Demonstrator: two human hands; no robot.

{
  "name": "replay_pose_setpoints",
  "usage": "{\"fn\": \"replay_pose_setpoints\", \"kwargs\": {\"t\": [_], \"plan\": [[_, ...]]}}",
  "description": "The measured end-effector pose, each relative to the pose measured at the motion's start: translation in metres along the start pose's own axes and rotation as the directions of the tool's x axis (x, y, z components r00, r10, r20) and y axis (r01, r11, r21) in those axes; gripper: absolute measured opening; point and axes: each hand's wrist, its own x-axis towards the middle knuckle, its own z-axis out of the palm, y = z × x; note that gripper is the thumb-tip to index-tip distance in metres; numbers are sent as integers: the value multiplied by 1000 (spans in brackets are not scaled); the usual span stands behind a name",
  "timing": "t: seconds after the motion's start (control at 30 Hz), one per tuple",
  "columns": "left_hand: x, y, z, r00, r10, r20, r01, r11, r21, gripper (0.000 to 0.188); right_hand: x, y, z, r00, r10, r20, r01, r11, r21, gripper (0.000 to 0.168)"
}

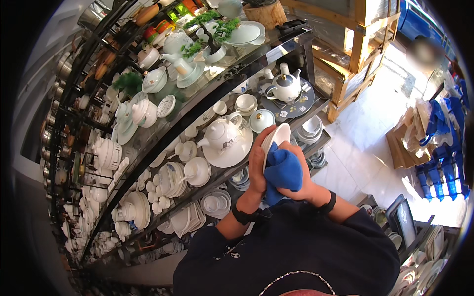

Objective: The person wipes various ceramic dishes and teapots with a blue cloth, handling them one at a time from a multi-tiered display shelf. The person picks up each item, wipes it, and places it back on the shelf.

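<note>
My left hand (258, 162) grips a white ceramic dish (282, 134) by its outer side, holding it tilted up on edge in front of my chest. In my right hand (301, 162) a bunched blue cloth (283, 170) is pressed against the inside of the dish. The cloth hides much of the dish, so its full shape cannot be made out. Just beyond my hands, on the shelf, are a pale lidded pot (262, 120) with a gold knob and a white teapot (222, 134) on a large white plate (237, 155).
A white-and-navy teapot (287, 87) stands on a dark floral plate (307, 101). Above runs a glass shelf with a small artificial bonsai (211, 37) and tureens. Wooden crates (355, 55) stand far right, near a cardboard box (405, 142). More dishes sit behind at right.
</note>
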Motion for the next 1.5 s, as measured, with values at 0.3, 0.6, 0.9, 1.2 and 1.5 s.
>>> {"fn": "replay_pose_setpoints", "kwargs": {"t": [0.3, 0.6, 0.9, 1.2, 1.5], "plan": [[2, 21, 19, 947, 319, 43, -311, 871, 381, 53, 26, 21, -18, 963, -268, 22, 230, 778, -584, 62], [0, 35, 14, 963, 260, 67, -267, 951, 157, 58, 16, -30, -20, 974, 20, 227, -7, 998, -57, 66], [-6, 34, 14, 889, 455, 59, -449, 836, 315, 57, 27, -21, 5, 966, -259, -30, 197, 800, -567, 62], [-15, 31, 14, 986, 165, -13, -164, 985, 57, 62, 16, -40, 6, 993, -117, -28, 111, 980, -167, 55], [-5, 49, 9, 830, 521, 197, -548, 700, 458, 55, 9, -41, 1, 984, 95, 151, -60, 973, -223, 60]]}}
